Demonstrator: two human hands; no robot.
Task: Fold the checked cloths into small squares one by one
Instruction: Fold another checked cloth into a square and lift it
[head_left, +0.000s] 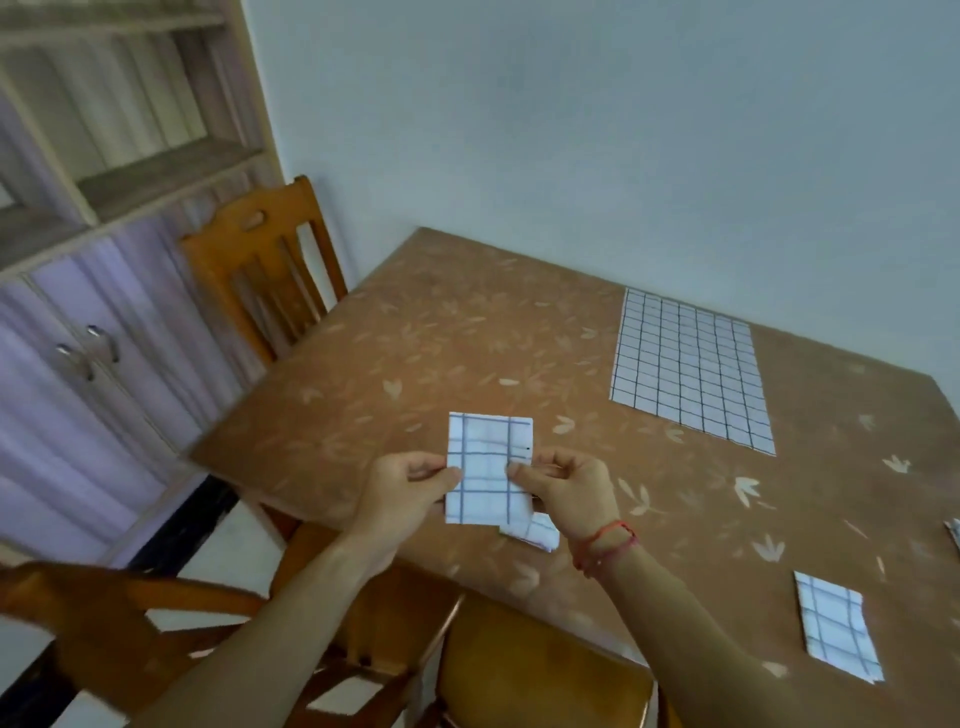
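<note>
— Brown leaf-print table (415, 338): why is the part-folded cloth (485, 467) held up?
— Likely to square its edges. Your left hand (400, 483) and right hand (566, 488) pinch its sides, fingers (440, 474) curled.
— The others?
— Flat cloth (691, 369) at one o'clock, finished square (836, 631) at four.

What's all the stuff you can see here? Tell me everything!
held cloth: one, white with blue checks, folded, between both hands
flat cloth: one, white checked, spread on far table
folded cloth: one, white checked, table's near right
small piece: one, white checked, under right hand; unclear what
table: one, brown, leaf pattern
far chair: one, orange wood, table's far left
near chairs: count unclear, orange wood, below arms
cabinet: one, purple doors, left
bracelet: one, red, right wrist
left hand: one, pinches held cloth
right hand: one, pinches held cloth
</note>
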